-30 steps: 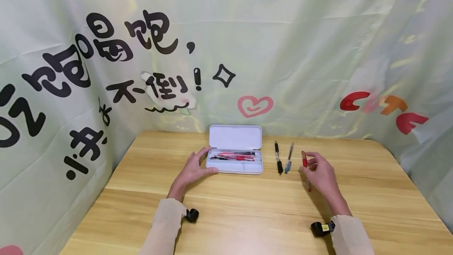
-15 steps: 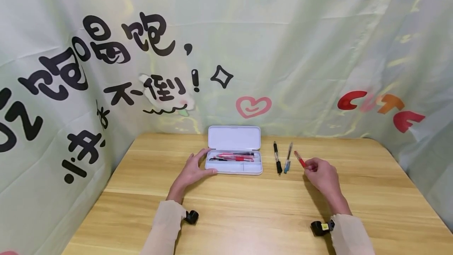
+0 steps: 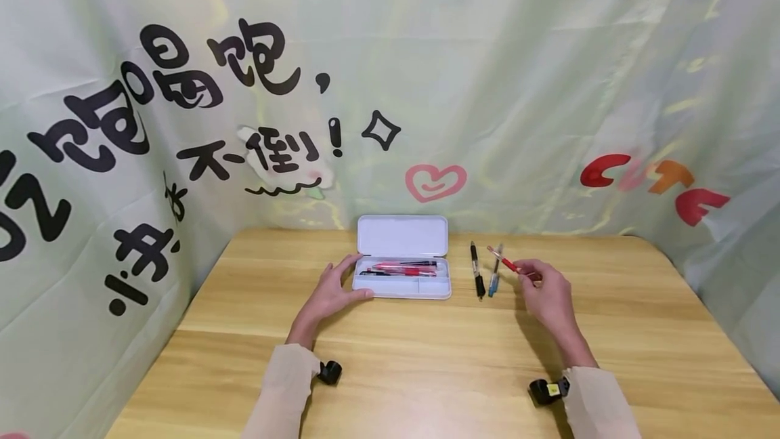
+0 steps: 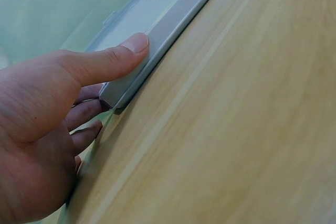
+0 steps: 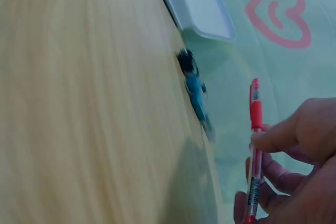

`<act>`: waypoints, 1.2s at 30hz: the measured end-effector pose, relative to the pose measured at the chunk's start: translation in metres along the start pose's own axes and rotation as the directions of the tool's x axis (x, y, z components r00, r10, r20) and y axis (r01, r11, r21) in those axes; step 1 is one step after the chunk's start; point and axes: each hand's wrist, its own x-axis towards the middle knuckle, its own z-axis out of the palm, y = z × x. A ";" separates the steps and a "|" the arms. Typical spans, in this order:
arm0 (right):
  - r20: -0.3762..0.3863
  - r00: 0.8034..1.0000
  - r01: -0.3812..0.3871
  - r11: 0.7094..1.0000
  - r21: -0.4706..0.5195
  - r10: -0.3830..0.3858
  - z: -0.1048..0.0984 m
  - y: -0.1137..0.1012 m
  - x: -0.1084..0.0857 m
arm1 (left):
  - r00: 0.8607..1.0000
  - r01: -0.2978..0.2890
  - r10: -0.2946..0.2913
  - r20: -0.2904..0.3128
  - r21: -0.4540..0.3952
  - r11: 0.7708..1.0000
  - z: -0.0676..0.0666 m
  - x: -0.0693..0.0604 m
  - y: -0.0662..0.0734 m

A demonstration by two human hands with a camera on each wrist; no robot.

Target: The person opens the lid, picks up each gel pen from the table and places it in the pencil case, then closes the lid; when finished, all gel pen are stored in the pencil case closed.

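patterned cloth (image 3: 518,100) hangs behind the wooden table (image 3: 426,364); we see the red pen (image 3: 508,263) pinched in the right hand (image 3: 548,295), right of the open pencil case (image 3: 393,286), long axis slanting back and caseward; our left hand (image 3: 329,293) grips the pencil case's left end.

I'm in a curtained-off booth, its wider building unclear: printed fabric (image 3: 487,100) hangs beyond my wood-grain tabletop's (image 3: 439,371) far, left and right edges, with Chinese lettering (image 3: 280,149) and a pink heart (image 3: 434,187).

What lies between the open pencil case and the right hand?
The head view shows a black pen and a blue pen, the held red pen overlapping the latter.
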 end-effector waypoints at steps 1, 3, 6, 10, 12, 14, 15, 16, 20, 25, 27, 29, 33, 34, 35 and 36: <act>0.004 1.000 -0.003 1.000 0.013 0.003 0.001 -0.002 0.000 | 1.000 -0.001 0.001 -0.001 0.002 1.000 0.000 0.001 0.000; 0.022 1.000 -0.022 0.999 0.038 0.021 0.002 -0.007 0.000 | 1.000 -0.004 0.004 0.000 0.000 1.000 0.000 0.002 0.002; 0.065 0.997 -0.047 0.997 0.061 0.043 0.005 -0.013 0.000 | 1.000 0.006 -0.006 0.001 0.002 1.000 0.000 0.003 0.005; 0.115 0.992 -0.070 0.993 0.098 0.058 0.013 -0.018 -0.002 | 1.000 -0.001 0.001 0.008 0.004 1.000 0.001 0.004 0.005; 0.136 0.989 -0.074 0.989 0.126 0.057 0.019 -0.021 -0.003 | 1.000 -0.015 0.015 0.010 0.006 1.000 0.001 0.004 0.004; 0.134 0.990 -0.056 0.989 0.136 0.037 0.026 -0.025 -0.003 | 1.000 -0.026 0.025 0.014 0.005 1.000 0.002 0.004 0.003; 0.136 0.990 -0.043 0.989 0.140 0.023 0.029 -0.028 -0.003 | 0.999 -0.031 0.031 0.011 0.004 1.000 0.002 0.003 0.003; 0.143 0.990 -0.033 0.989 0.145 0.012 0.033 -0.030 -0.002 | 0.999 -0.032 0.032 0.010 0.001 0.999 0.002 0.003 0.002; 0.171 0.985 0.001 0.990 0.144 -0.026 0.048 -0.039 0.001 | 1.000 -0.021 0.021 0.015 0.001 1.000 0.003 0.003 0.001; 0.198 0.978 0.044 0.989 0.139 -0.072 0.067 -0.048 0.005 | 1.000 -0.006 0.006 0.006 -0.006 1.000 0.002 0.001 0.002; 0.209 0.973 0.076 0.988 0.132 -0.103 0.074 -0.052 0.007 | 1.000 -0.004 0.004 0.003 -0.010 1.000 0.001 0.001 0.002; 0.218 0.967 0.101 0.986 0.132 -0.129 0.080 -0.057 0.008 | 1.000 0.000 0.000 0.003 -0.011 1.000 0.001 0.001 0.001; 0.219 0.962 0.134 0.980 0.148 -0.165 0.092 -0.067 0.011 | 1.000 -0.006 0.006 0.007 -0.003 1.000 0.001 0.001 0.000; 0.215 0.961 0.140 0.978 0.153 -0.171 0.095 -0.069 0.013 | 1.000 -0.007 0.007 0.007 0.000 1.000 0.001 0.001 0.000; 0.213 0.960 0.150 0.976 0.160 -0.182 0.098 -0.071 0.014 | 1.000 -0.009 0.009 0.005 0.001 1.000 0.000 0.001 0.000; 0.210 0.959 0.161 0.974 0.159 -0.192 0.101 -0.073 0.015 | 1.000 -0.010 0.010 0.004 0.003 1.000 0.000 0.001 0.000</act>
